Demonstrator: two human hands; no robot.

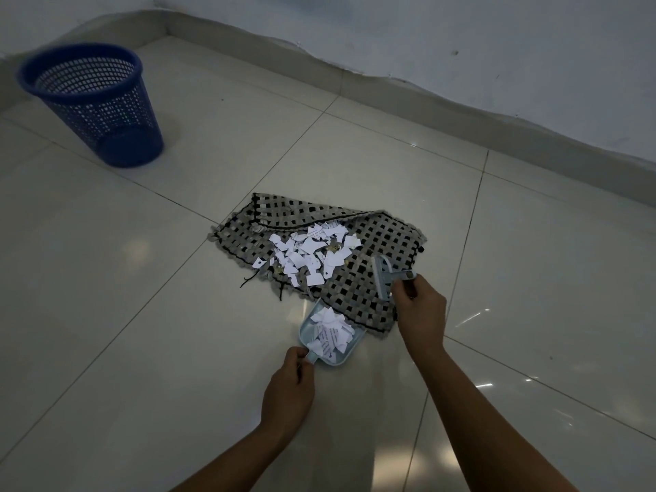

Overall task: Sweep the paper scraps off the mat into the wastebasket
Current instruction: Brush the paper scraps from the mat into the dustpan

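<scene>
A woven black-and-grey mat (376,243) lies on the tiled floor, its far edge folded over. White paper scraps (307,252) are piled on its left half. My left hand (289,388) grips the handle of a small pale-blue dustpan (328,337), which sits at the mat's near edge with several scraps in it. Over the mat's right part, my right hand (419,308) holds a small pale-blue brush (385,278). The blue mesh wastebasket (94,101) stands upright at the far left, well apart from the mat.
Glossy pale floor tiles (142,296) surround the mat. A wall with a skirting board (461,111) runs along the back from left to right, and a corner sits behind the wastebasket.
</scene>
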